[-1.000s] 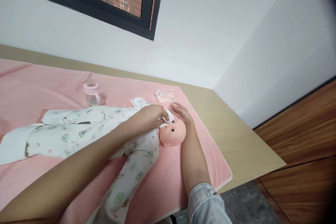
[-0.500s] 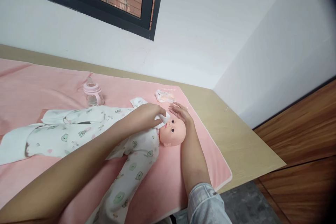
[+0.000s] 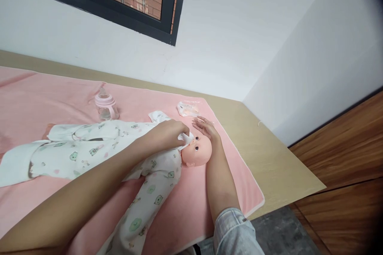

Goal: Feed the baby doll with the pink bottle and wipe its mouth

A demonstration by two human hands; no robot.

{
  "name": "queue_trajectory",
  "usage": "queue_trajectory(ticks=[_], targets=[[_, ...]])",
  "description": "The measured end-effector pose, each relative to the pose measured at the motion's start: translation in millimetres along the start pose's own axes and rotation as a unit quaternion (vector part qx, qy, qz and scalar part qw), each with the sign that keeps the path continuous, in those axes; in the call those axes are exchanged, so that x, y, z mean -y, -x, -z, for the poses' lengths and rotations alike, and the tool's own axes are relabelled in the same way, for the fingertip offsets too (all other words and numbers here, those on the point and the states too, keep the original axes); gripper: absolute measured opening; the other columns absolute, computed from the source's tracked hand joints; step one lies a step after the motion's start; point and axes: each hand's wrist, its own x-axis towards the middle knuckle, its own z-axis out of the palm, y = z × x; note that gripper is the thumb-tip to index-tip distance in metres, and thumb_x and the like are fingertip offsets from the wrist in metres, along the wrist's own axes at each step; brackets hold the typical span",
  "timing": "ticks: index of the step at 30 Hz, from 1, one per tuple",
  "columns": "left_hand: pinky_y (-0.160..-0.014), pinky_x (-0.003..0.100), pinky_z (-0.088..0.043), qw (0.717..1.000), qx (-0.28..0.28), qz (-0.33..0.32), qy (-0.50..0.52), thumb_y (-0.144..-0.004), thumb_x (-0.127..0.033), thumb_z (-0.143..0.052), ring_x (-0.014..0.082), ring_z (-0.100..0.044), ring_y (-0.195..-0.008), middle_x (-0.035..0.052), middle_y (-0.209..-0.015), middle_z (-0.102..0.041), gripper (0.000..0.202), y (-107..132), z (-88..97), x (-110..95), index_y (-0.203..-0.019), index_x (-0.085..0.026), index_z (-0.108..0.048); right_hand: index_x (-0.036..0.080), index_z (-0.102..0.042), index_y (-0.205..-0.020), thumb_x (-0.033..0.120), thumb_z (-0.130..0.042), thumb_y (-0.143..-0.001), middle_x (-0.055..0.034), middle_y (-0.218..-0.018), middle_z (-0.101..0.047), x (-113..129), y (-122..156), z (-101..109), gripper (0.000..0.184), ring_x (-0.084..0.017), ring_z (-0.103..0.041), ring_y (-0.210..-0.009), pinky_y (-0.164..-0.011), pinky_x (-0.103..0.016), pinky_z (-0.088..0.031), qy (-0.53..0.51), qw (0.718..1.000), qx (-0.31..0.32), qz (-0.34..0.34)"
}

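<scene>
The doll (image 3: 200, 153) lies on its back on a pink blanket (image 3: 44, 99) that covers most of the counter (image 3: 269, 159), head toward the right edge of the blanket. It wears a white suit (image 3: 89, 147) with a green animal print; one suit leg runs toward the near edge of the counter. The left hand (image 3: 167, 133) reaches across the chest of the doll, its grip closed on a small white wipe (image 3: 186, 138). The wipe is pressed against the face of the doll, at the cheek on the far side, just beside the eye. The right hand (image 3: 206, 128) lies on top of the head with the grip open, fingers extended and flat, holding nothing; its forearm runs along the blanket beside the head and ends in a denim sleeve (image 3: 233, 231) at the near edge. A pink bottle (image 3: 105, 105) stands upright on the blanket beyond the suit, well apart from both hands. A small packet (image 3: 187, 108) lies on the blanket near the far corner, just beyond the right hand.
</scene>
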Motion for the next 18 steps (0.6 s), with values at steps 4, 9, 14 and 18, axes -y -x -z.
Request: queue_trajectory(ticks=[4, 9, 14, 18], targets=[[-0.054, 0.027, -0.032, 1.000, 0.003, -0.001, -0.004, -0.074, -0.022, -0.053, 0.0185, -0.057, -0.063, 0.0006, -0.068, -0.065, 0.010, 0.4, 1.1, 2.4, -0.069, -0.020, -0.062, 0.020, -0.060, -0.104, 0.015, -0.074, -0.073, -0.0047, -0.105, -0.073, 0.5, -0.6, 0.9, 0.035, -0.016, -0.070, -0.098, -0.106, -0.036, -0.051, -0.007, 1.000, 0.001, 0.000], [-0.055, 0.027, -0.032, 1.000, 0.004, 0.016, -0.012, -0.072, -0.021, -0.053, 0.0200, -0.059, -0.067, 0.0013, -0.069, -0.066, 0.009, -0.5, 3.3, 5.0, -0.070, -0.021, -0.062, 0.018, -0.060, -0.104, 0.012, -0.074, -0.071, -0.0060, -0.101, -0.073, -0.5, -4.2, 3.7, 0.037, -0.016, -0.072, -0.091, -0.102, -0.036, -0.053, -0.021, 1.000, -0.003, -0.010], [-0.051, 0.028, -0.027, 0.999, 0.015, 0.023, -0.023, -0.071, -0.019, -0.052, 0.0177, -0.052, -0.055, 0.0001, -0.054, -0.056, 0.017, -0.6, 6.9, 1.9, -0.056, -0.019, -0.045, 0.018, -0.060, -0.103, 0.013, -0.075, -0.070, -0.0050, -0.100, -0.074, -2.6, -6.5, 5.8, 0.037, -0.017, -0.072, -0.091, -0.101, -0.037, -0.054, -0.024, 1.000, 0.004, -0.003], [-0.049, 0.029, -0.023, 1.000, -0.002, 0.025, -0.016, -0.072, -0.019, -0.050, 0.0162, -0.046, -0.050, 0.0001, -0.049, -0.048, 0.025, -0.7, 7.2, 0.8, -0.054, -0.018, -0.033, 0.018, -0.060, -0.103, 0.013, -0.074, -0.070, -0.0044, -0.099, -0.074, -2.8, -6.7, 5.7, 0.036, -0.016, -0.072, -0.090, -0.101, -0.036, -0.054, -0.022, 1.000, 0.003, -0.005]])
